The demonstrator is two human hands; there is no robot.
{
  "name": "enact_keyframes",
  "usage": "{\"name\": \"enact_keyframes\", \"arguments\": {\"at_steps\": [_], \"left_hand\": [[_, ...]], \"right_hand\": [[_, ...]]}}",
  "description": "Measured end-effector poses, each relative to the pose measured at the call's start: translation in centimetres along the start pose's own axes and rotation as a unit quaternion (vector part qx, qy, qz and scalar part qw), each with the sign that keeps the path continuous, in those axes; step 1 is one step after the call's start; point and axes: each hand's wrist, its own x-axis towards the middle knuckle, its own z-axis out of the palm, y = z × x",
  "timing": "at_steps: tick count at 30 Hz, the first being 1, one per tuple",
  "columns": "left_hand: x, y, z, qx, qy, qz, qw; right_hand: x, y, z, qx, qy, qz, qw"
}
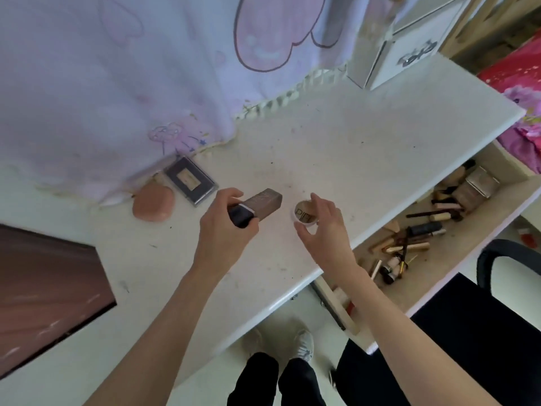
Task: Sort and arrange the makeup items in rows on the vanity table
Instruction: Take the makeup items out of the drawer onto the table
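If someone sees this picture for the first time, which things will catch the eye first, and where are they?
At the centre, the left hand grips a brown rectangular bottle with a dark cap, and the right hand reaches over a small round jar on the white vanity table. On the right, an open drawer holds jumbled brushes and tubes.

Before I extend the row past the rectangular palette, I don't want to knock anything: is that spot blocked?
Nothing visible blocks it; the tabletop right of the palette looks bare where the brown bottle hovers.

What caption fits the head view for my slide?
Left hand grips a brown bottle beside the right hand over a round jar on the vanity table.
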Motion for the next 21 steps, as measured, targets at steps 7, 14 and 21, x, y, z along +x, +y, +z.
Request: {"name": "enact_keyframes", "arguments": {"at_steps": [7,14,21], "left_hand": [[5.3,-1.8,-5.3,0.013,0.047,0.010,0.999],[9.4,-2.0,-6.8,0.058,0.049,0.006,0.997],[13.9,0.0,-3.2,-0.013,0.007,0.063,0.998]], "right_hand": [[2.1,-5.3,7.5,-0.065,-0.089,-0.077,0.991],[4.0,-5.8,9.3,-0.070,-0.043,-0.084,0.993],[8.5,-1.0,6.8,-0.308,-0.075,-0.040,0.948]]}}
